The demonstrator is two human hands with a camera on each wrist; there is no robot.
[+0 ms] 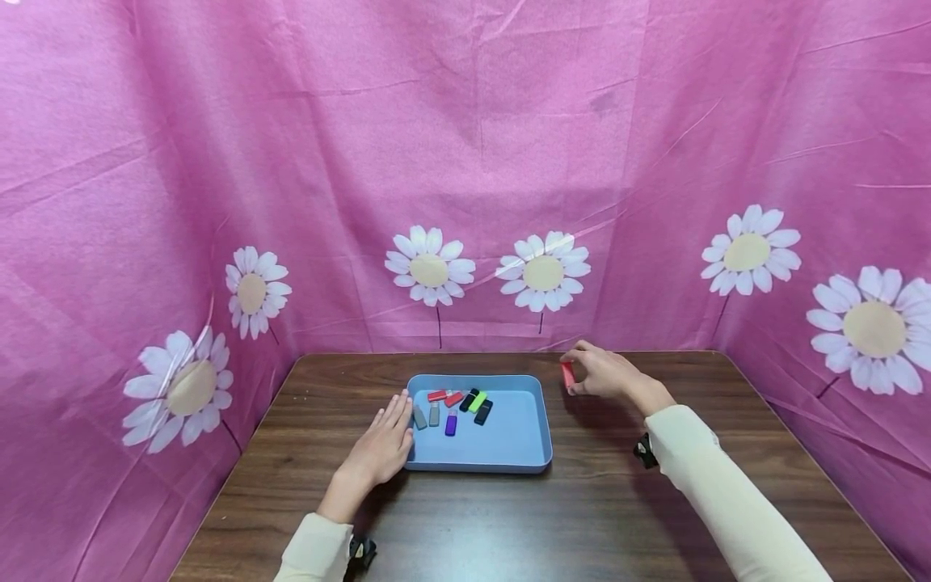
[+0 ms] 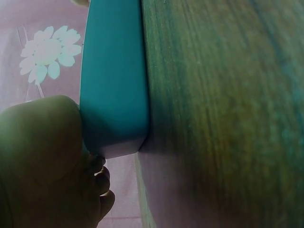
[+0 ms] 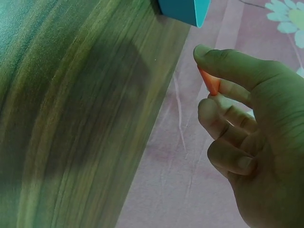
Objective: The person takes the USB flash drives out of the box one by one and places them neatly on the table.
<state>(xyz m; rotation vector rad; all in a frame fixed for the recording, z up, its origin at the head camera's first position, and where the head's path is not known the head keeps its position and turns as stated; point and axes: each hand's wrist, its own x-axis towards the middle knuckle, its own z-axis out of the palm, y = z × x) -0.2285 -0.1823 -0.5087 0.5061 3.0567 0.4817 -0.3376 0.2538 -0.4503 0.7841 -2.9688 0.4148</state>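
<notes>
A blue rectangular tray (image 1: pixel 502 449) lies on the table with several USB flash drives in it. Among them are red (image 1: pixel 437 396), grey (image 1: pixel 434 415), black (image 1: pixel 483 413), green (image 1: pixel 478 402) and purple (image 1: pixel 451 424) ones. My left hand (image 1: pixel 381 440) rests with straight fingers against the tray's left side. To the right of the tray, my right hand (image 1: pixel 600 373) pinches a small red oblong piece (image 1: pixel 568 375) between thumb and fingers. In the right wrist view only a sliver of that red piece (image 3: pixel 211 83) shows; its exact kind cannot be told.
The brown wooden table (image 1: pixel 480 525) extends around the tray. A pink cloth (image 1: pixel 480 121) printed with white daisies hangs behind it and along both sides. In the right wrist view, a tray corner (image 3: pixel 185 10) appears at the top.
</notes>
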